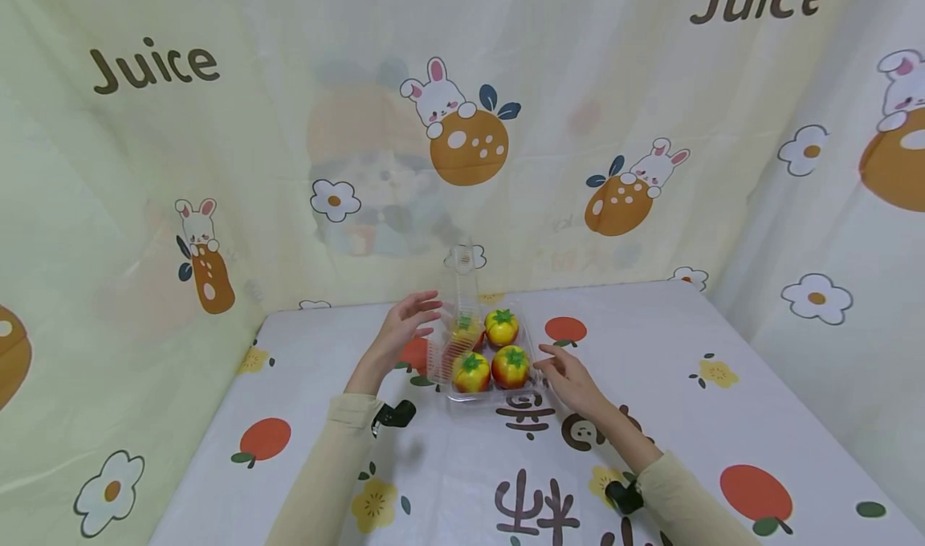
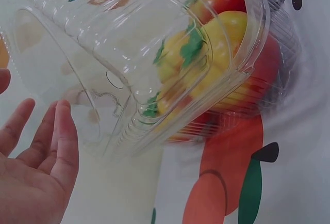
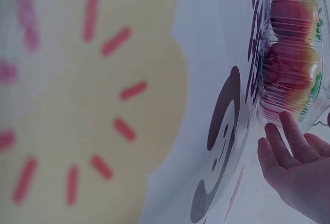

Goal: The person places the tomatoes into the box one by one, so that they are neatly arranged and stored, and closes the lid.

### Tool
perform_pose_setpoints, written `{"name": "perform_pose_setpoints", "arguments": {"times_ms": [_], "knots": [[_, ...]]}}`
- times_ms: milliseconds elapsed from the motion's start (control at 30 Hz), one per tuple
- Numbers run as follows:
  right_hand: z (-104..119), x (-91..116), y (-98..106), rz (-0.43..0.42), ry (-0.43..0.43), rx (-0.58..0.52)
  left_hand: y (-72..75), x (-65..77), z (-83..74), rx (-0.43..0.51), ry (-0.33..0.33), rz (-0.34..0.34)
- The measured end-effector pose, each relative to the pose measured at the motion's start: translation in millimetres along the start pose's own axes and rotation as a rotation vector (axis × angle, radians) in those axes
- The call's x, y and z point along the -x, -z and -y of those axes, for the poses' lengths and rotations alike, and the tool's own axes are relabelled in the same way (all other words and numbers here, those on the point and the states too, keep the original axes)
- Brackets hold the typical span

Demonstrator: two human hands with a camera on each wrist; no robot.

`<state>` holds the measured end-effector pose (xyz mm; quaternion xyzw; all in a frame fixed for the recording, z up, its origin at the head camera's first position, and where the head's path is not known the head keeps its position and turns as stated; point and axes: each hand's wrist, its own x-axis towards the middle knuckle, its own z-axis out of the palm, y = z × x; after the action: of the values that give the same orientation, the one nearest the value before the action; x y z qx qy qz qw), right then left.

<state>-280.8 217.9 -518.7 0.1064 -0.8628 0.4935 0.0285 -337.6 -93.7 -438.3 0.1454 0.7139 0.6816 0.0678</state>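
A clear plastic clamshell box (image 1: 468, 397) sits on the table with its hinged lid (image 2: 95, 28) raised and leaning at the left. Inside are several red-and-yellow fruits (image 1: 511, 368) with green leafy tops, shiny like toy fruit; the lid partly covers the left ones in the head view. Just left of the lid is my left hand (image 1: 406, 326), its fingers extended and holding nothing. My right hand (image 1: 572, 379) reaches in from the right with relaxed fingers, the fingertips right at the box's side wall (image 3: 289, 87). Nothing is in its grasp.
A white cloth printed with fruit, flowers and dark lettering covers the table (image 1: 650, 337). Behind and at both sides hang pale curtains (image 1: 275, 128) with rabbit and fruit prints. Small black devices (image 1: 396, 414) are strapped at both wrists.
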Motion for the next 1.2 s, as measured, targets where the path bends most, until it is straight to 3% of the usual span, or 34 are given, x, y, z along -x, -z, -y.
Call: {"name": "perform_pose_setpoints", "arguments": {"times_ms": [533, 1200], "knots": [[-1.6, 1.2, 4.1, -0.003, -0.008, 0.014, -4.1, -1.4, 2.7, 0.008, -0.003, -0.009], [0.0, 1.4, 6.6, -0.012, 0.008, -0.063, -9.3, -1.7, 5.4, 0.008, 0.012, 0.009]]}}
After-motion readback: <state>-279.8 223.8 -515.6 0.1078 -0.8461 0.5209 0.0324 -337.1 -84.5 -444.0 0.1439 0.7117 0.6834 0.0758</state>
